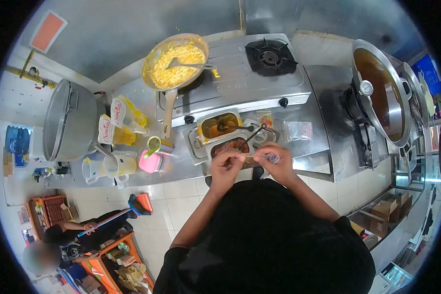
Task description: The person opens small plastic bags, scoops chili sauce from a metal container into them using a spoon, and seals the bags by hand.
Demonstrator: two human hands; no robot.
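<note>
My left hand (224, 169) and my right hand (279, 167) are raised close together in front of my body, fingertips pinched. Between them stretches a thin, clear piece of plastic (273, 159), which looks like a small plastic bag; its far side is hard to make out. Just beyond my hands sits a metal pan of dark red sauce (225, 146) with a black-handled ladle (255, 134) in it. Behind that is a metal pan of yellow-brown sauce (213, 128), also with a ladle. A stack of clear plastic bags (298, 131) lies on the counter to the right.
A frying pan (201, 83) of yellow food rests on the gas stove (235, 90), its handle pointing toward me. Oil pouches (113, 132), jugs (125, 166) and a pink container (150, 162) stand left. A large pot of brown liquid (377, 93) is right. Another person holds a broom (108, 220).
</note>
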